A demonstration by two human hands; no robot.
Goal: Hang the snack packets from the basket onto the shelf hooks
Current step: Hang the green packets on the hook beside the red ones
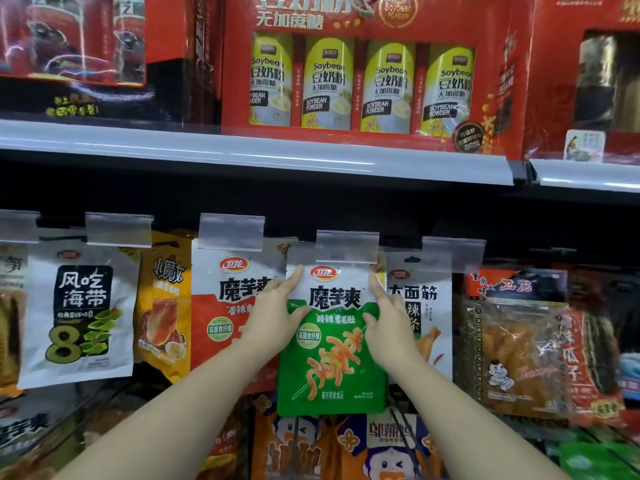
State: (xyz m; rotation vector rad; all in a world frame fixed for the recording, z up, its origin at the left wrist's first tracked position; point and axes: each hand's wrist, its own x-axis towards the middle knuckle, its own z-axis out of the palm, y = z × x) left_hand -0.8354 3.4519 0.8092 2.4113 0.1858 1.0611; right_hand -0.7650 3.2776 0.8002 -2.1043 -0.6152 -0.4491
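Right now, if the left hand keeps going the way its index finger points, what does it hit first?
The left hand grips the green packet, index finger pointing up and right. Straight on, it would probably first meet the clear price tag holder above the packet's top edge. Depth is unclear; it might pass in front.

Up top I've got a big red cardboard gift box with four yellow soybean powder cans showing through its window, sitting right on the grey shelf edge strip. Another red box with dark cans sits just left of it.
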